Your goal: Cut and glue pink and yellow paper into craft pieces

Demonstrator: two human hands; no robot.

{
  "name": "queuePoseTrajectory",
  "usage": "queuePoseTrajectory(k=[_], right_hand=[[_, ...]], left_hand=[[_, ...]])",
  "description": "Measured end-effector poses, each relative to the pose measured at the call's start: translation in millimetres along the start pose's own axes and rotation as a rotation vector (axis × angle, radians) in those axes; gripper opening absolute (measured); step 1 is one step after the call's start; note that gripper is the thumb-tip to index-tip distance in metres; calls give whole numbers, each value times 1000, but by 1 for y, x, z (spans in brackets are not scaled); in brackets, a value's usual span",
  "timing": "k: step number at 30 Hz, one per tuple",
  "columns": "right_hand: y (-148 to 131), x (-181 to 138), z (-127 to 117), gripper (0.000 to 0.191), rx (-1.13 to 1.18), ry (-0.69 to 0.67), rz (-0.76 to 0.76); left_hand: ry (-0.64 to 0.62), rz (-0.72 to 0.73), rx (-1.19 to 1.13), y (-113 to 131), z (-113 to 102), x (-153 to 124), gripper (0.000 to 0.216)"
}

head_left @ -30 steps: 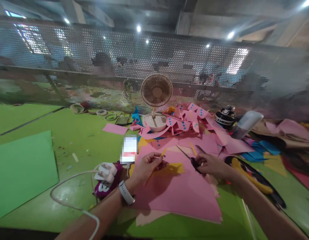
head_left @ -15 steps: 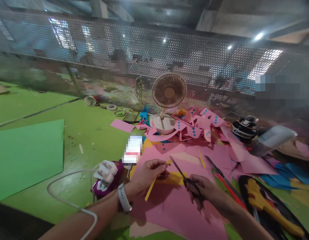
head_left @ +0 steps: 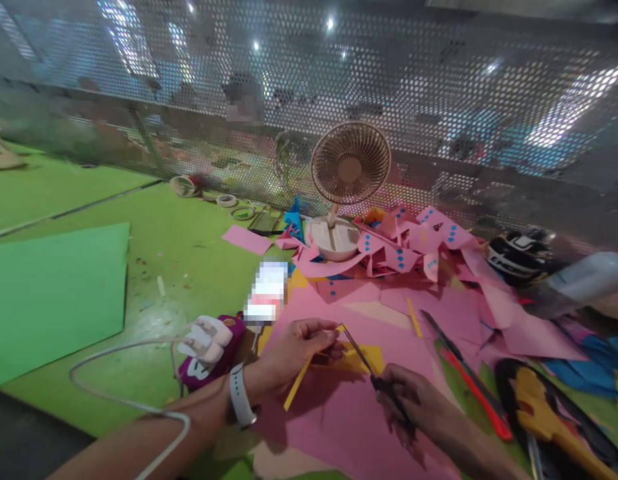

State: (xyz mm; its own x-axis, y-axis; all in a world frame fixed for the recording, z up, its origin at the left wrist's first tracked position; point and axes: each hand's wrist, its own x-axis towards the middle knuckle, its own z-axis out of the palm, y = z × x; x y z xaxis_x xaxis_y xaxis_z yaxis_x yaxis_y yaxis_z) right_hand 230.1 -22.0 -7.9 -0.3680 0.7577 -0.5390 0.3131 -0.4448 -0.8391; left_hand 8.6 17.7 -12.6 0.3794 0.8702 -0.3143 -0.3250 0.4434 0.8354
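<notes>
My left hand [head_left: 296, 350] pinches a narrow yellow paper strip [head_left: 297, 383] that slants down to the left, above a large pink sheet [head_left: 349, 420]. A white watch sits on that wrist. My right hand [head_left: 413, 407] grips dark scissors [head_left: 361, 360], their blades pointing up-left and meeting the top end of the strip by my left fingertips. A yellow paper piece [head_left: 361, 360] lies flat on the pink sheet under the blades.
A small beige desk fan [head_left: 349, 173] stands behind a heap of pink cut paper with blue dots [head_left: 403, 250]. A green sheet [head_left: 49, 293] lies left, a white plug with cable [head_left: 203, 337] near my left wrist, a red-handled knife [head_left: 469, 383] right. Perforated metal screen behind.
The view has tilted down and left. My right hand has brought the scissors left until the blades reach the yellow strip; my left hand has kept its pinch on the strip.
</notes>
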Motion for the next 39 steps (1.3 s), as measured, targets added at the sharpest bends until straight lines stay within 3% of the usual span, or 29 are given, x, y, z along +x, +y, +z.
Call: queuePoseTrajectory(k=[18, 39], right_hand=[[5, -1, 0, 29, -109, 32, -32], [-4, -2, 6, 33, -159, 74, -10]], left_hand=[[-22, -16, 7, -2, -4, 4, 35], [-12, -24, 20, 1, -3, 4, 41]])
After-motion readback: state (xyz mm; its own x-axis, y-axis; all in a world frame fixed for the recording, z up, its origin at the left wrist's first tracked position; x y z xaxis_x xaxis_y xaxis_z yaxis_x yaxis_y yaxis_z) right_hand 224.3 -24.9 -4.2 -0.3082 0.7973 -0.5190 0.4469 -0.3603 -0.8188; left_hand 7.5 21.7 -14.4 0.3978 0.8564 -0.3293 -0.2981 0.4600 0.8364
